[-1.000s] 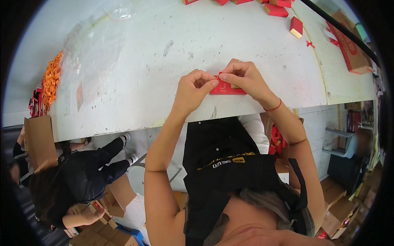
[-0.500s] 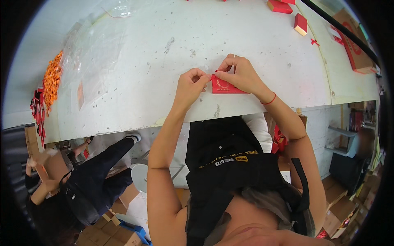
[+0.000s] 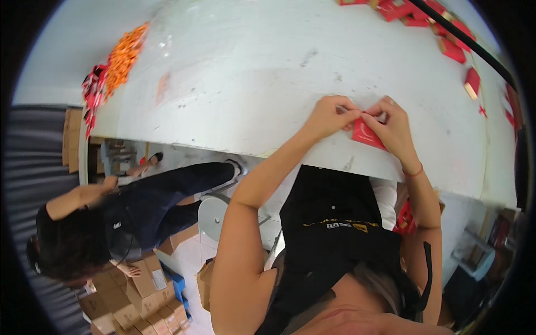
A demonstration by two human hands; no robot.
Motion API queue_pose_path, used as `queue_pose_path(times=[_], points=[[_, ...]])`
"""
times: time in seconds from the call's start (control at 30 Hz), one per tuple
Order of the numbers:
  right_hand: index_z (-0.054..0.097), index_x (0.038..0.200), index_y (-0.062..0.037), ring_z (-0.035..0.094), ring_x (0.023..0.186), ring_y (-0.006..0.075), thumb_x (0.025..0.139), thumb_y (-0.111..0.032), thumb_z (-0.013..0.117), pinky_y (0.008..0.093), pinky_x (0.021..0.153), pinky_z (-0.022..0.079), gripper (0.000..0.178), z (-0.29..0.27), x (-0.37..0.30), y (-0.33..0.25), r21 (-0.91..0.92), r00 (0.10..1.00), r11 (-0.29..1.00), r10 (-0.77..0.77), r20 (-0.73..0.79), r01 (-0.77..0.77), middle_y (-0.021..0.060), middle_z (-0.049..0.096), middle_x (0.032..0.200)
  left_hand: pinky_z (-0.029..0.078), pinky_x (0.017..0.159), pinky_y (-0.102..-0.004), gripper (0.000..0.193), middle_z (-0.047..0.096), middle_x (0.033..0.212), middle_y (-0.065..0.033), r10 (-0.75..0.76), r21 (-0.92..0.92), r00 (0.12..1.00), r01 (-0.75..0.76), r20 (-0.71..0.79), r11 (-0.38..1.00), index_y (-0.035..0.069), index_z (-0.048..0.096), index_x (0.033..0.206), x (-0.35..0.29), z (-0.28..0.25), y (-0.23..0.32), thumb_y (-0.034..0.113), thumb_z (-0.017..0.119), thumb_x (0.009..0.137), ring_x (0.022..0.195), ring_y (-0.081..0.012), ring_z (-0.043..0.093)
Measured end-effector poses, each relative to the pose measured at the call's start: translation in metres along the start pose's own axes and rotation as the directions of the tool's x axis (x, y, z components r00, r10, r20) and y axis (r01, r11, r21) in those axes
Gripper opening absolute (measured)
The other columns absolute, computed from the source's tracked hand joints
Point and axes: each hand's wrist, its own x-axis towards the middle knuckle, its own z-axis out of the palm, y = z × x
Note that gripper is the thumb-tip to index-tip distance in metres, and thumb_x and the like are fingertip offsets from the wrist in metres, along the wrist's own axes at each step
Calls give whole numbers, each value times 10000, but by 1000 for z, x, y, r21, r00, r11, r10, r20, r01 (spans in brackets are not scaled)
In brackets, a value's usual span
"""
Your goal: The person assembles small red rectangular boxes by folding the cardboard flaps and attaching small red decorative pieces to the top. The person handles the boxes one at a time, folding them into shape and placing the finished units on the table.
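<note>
A small flat red box (image 3: pixel 367 136) with pale print on its face lies near the table's front edge, partly covered by my fingers. My left hand (image 3: pixel 333 118) is closed in a pinch at the box's far left corner, thumb and forefinger pressed together. From the other side my right hand (image 3: pixel 389 124) also pinches there, its thumb reaching over the box. The fingertips of both hands almost meet. Whatever is pinched between them is small and mostly hidden; I cannot make it out.
Several red boxes (image 3: pixel 451 50) lie scattered at the far right, with a red bow (image 3: pixel 483 111) nearer me. An orange heap (image 3: pixel 124 56) and red-and-black strips (image 3: pixel 95 92) lie at the left end. A co-worker (image 3: pixel 125 223) bends by stacked cartons (image 3: pixel 148 282) at lower left, beside a round stool (image 3: pixel 216 220).
The whole view has swung, so table, box and hands sit farther right in it. Both hands stay pinched at the box's corner. The co-worker has bent lower, one hand now at the cartons.
</note>
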Motion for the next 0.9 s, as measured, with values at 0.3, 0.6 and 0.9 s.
queue_pose_path(times=[0.3, 0.6, 0.9], points=[[665, 1022, -16, 617, 875, 218, 777, -53, 739, 326, 773, 495, 258, -7, -5, 7, -6, 992, 992, -128, -8, 128, 105, 642, 954, 554, 639, -261, 121, 702, 835, -76, -33, 23, 999, 33, 40, 999, 5, 709, 909, 2, -2, 8, 114, 746, 874, 722, -121, 659], [517, 1360, -43, 525, 1181, 322, 660, -91, 851, 409, 1008, 437, 777, -36, -56, 17, -95, 986, 987, -118, 115, 129, 160, 546, 1274, 529, 678, -311, 101, 719, 835, -74, 194, 455, 980, -149, -54, 878, 39, 722, 871, -6, 12, 16, 123, 728, 814, 708, -169, 654], [586, 1223, -13, 576, 1069, 312, 662, -36, 814, 373, 928, 474, 606, -76, -116, 28, -179, 1000, 984, 2, -11, -4, 156, 585, 1139, 534, 650, -278, 227, 726, 883, -82, 200, 380, 948, -285, 249, 880, 36, 720, 1012, 6, 57, 5, 208, 757, 868, 717, -127, 669]])
